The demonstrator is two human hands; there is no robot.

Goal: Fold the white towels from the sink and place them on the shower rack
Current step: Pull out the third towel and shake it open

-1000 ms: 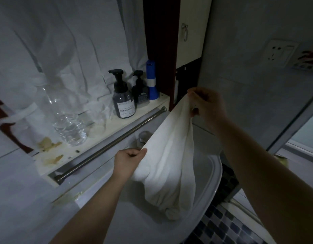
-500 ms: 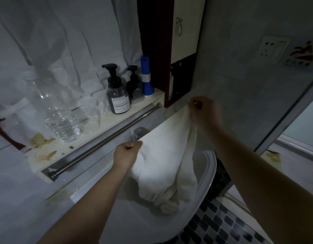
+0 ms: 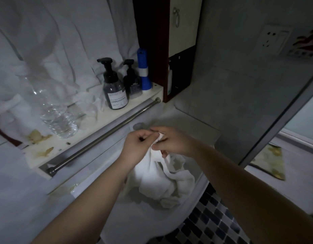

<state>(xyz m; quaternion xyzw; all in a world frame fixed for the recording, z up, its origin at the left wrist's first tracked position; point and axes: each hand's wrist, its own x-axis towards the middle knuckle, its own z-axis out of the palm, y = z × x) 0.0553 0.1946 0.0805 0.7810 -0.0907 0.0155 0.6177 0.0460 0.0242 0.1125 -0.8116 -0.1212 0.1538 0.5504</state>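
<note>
The top edge of the crumpled white terry towel (image 3: 161, 176) vanishes inside the left hand (image 3: 136, 147) and right hand (image 3: 171, 141); its corners cannot be told. Just behind the hands a grey metal tap (image 3: 139, 125) shows only its top. Below them the towel covers much of the white ceramic sink (image 3: 200, 187). Up-left of them, label print on the dark plastic pump bottle (image 3: 115, 92) is too small to read.
</note>
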